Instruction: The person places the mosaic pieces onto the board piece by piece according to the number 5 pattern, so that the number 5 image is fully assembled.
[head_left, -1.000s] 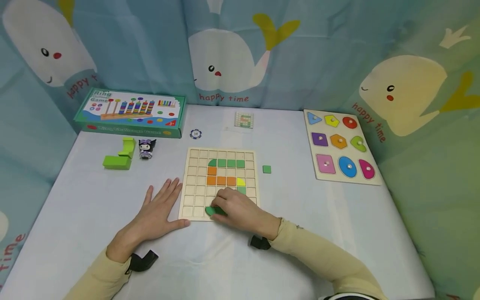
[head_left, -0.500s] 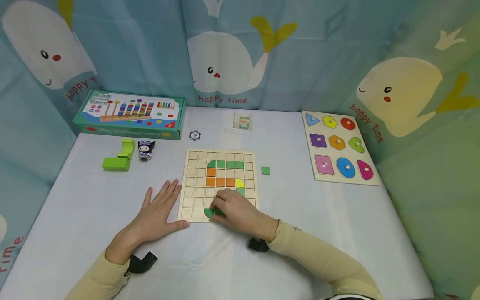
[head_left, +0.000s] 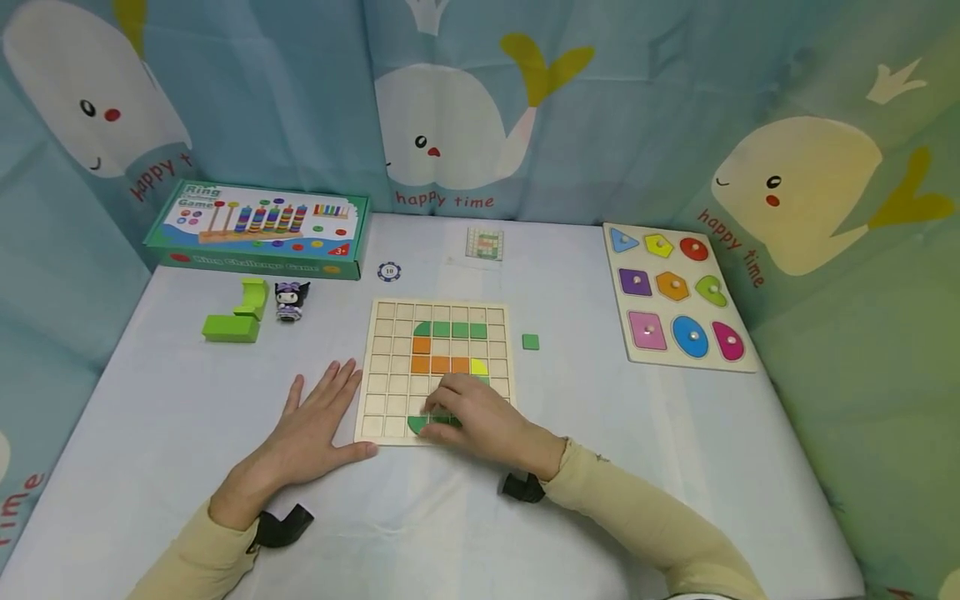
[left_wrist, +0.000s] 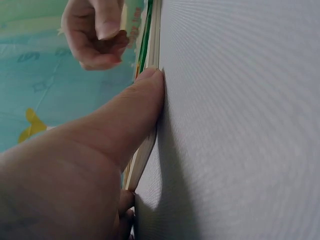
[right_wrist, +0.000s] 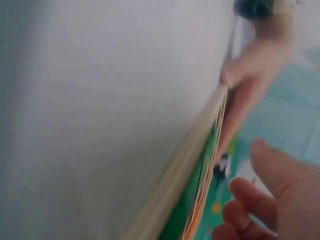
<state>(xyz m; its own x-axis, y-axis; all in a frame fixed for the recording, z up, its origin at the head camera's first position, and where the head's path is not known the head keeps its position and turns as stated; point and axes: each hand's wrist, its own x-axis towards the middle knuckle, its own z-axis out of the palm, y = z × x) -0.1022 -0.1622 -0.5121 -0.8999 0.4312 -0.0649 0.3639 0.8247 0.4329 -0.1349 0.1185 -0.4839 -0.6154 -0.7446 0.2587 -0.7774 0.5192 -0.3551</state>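
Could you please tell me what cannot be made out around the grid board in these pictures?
- Head view: the right hand covers the grid board cells and green tiles beneath it.
- Head view: the small pattern card is too small to read.
- Right wrist view: blurred, board seen edge-on.

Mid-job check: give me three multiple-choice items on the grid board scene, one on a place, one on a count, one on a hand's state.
1. Where does the loose green square tile lie?
A. right of the grid board
B. on the ring game box
C. under the left hand

2. How many orange tiles are on the board?
A. two
B. four
C. six

3. How is the left hand?
A. fisted
B. flat, thumb against the board's edge
C. lifted

A: it sits on the cloth beside the board.
B: one above a row of three.
B: fingers spread on the table.
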